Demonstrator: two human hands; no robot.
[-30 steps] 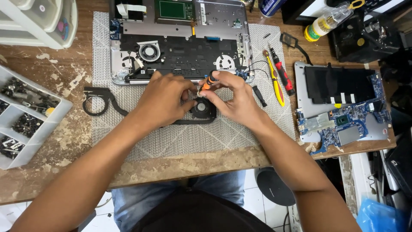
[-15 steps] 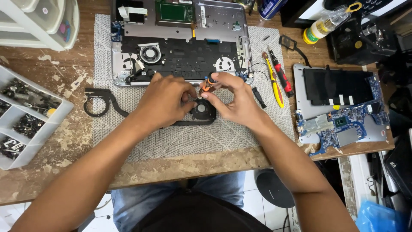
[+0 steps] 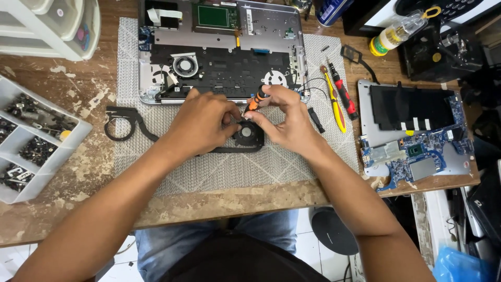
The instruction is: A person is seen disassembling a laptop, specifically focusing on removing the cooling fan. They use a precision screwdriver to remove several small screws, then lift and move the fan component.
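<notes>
Fan: small round black fan (image 3: pixel 249 133) on a black bracket, lying on the grey mat (image 3: pixel 224 167) at the mat's centre, between both hands.
Left hand: left hand (image 3: pixel 201 122) curled closed over the bracket at the fan's 9 o'clock, pinning it down.
Right hand: right hand (image 3: pixel 287 117) at the fan's 3 o'clock, fingers pinched round an orange-handled screwdriver (image 3: pixel 257 100), its tip down at the fan's upper edge.
Laptop: opened laptop base (image 3: pixel 222 52) at 12 o'clock from the fan.
Done: by my reading, the fan part is already out of the laptop; the circuit board (image 3: pixel 417 156) lies apart at 3 o'clock.
Left: the screwdriver is on the fan, so I judge its screw work unfinished.
Change: against half a second ago, hands, fan and screwdriver sit much the same.
Spare tools: yellow and red screwdrivers (image 3: pixel 339 99) unused at 2 o'clock.
</notes>
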